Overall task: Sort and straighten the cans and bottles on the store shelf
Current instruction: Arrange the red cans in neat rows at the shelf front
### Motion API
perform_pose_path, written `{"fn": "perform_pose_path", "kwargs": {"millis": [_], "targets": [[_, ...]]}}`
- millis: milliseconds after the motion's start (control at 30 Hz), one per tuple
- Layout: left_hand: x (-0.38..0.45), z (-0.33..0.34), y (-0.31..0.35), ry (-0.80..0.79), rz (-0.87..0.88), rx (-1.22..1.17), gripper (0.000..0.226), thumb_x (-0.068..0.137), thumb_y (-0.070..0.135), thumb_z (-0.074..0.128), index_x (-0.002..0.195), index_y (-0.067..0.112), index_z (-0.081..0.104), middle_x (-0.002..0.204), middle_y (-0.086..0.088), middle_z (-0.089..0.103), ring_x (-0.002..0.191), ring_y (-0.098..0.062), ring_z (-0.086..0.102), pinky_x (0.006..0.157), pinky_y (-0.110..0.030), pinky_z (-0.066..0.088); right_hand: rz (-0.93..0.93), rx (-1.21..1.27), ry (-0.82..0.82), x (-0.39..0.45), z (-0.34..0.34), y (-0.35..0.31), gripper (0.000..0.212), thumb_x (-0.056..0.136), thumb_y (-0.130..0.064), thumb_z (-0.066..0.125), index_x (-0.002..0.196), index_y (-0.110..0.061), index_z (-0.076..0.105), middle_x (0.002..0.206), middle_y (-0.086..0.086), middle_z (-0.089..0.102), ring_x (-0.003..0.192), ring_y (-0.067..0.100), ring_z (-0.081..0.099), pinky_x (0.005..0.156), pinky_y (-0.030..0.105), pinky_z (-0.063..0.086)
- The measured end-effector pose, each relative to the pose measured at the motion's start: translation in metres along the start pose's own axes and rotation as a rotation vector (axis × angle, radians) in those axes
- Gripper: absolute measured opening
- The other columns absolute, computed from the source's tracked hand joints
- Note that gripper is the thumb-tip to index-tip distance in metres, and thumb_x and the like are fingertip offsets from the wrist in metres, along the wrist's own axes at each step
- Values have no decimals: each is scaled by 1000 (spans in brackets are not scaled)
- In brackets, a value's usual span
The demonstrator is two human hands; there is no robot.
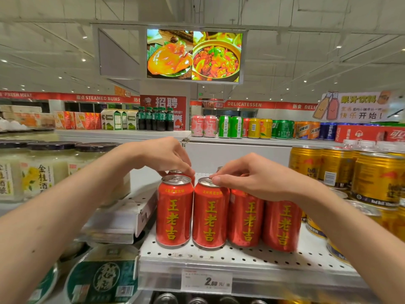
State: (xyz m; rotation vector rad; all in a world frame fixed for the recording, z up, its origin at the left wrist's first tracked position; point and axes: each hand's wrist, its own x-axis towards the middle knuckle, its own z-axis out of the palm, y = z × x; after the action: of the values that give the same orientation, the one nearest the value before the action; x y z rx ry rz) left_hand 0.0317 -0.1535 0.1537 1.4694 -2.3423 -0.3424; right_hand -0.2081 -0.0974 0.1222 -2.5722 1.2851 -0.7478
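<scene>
fingertips (215, 178) pinch "王老吉" can (209, 213); price tag (206, 281) "2.60".

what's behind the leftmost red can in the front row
Another red can stands right behind the leftmost red can; only its top shows, under the left hand. Anything farther back is hidden.

**White perforated shelf and its load**

The white perforated metal shelf (241, 256) carries 4 red drink cans with yellow characters (209, 216) upright along its front edge, touching side by side. More red cans stand behind them. Gold ribbed cans (378, 176) stand to the right. A white price tag (207, 281) sits on the front rail.
</scene>
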Motion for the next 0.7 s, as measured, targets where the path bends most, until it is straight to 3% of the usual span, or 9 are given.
{"fn": "perform_pose_path", "kwargs": {"millis": [233, 333, 400, 500, 567, 633, 700], "targets": [[-18, 5, 0, 136, 78, 77, 45, 93, 51, 63, 126, 21, 68, 127, 6, 68, 110, -11, 65, 98, -37, 53, 8, 12, 29, -3, -2, -3, 31, 95, -51, 61, 111, -31, 78, 101, -15, 78, 92, 3, 72, 87, 32, 58], [-38, 8, 5, 212, 112, 55, 57, 89, 66, 55, 129, 26, 64, 132, 10, 64, 118, -8, 59, 103, -39, 49, 64, 79, 131, -3, -13, -1, 26, 97, -44, 62, 111, -27, 76, 97, -16, 76, 80, -10, 68, 72, 17, 56], [-51, 14, 12, 187, 104, 49, 73, 80, 77, 49, 135, 29, 59, 141, 12, 57, 127, -7, 52, 108, -38, 44, 128, -9, 161, 4, -22, 4, 25, 95, -46, 63, 109, -29, 76, 99, -17, 74, 87, -6, 67, 73, 21, 54], [-59, 25, 17, 144, 66, 33, 81, 78, 76, 50, 143, 28, 51, 149, 11, 48, 131, -8, 47, 101, -27, 38, 202, -177, 63, 24, -26, 13, 26, 93, -46, 67, 106, -26, 77, 97, -12, 74, 93, 9, 69, 76, 28, 53], [-59, 31, 16, 121, 49, 7, 84, 76, 77, 51, 142, 26, 52, 146, 8, 52, 123, -7, 51, 93, -24, 39, 246, -249, -25, 37, -24, 16, 31, 90, -48, 70, 108, -23, 75, 101, -7, 74, 96, 14, 68, 82, 32, 54], [-59, 34, 13, 116, 40, -54, 86, 71, 79, 50, 137, 25, 58, 139, 8, 57, 117, -6, 55, 87, -23, 42, 273, -259, -85, 45, -21, 18, 36, 86, -48, 73, 111, -22, 73, 105, -5, 73, 98, 16, 68, 87, 35, 55], [-59, 36, 10, 129, 29, -101, 86, 69, 79, 52, 134, 25, 60, 135, 8, 58, 116, -7, 56, 85, -22, 43, 283, -223, -94, 48, -20, 22, 34, 85, -47, 76, 109, -23, 71, 103, -6, 73, 95, 15, 68, 82, 33, 55]]}}
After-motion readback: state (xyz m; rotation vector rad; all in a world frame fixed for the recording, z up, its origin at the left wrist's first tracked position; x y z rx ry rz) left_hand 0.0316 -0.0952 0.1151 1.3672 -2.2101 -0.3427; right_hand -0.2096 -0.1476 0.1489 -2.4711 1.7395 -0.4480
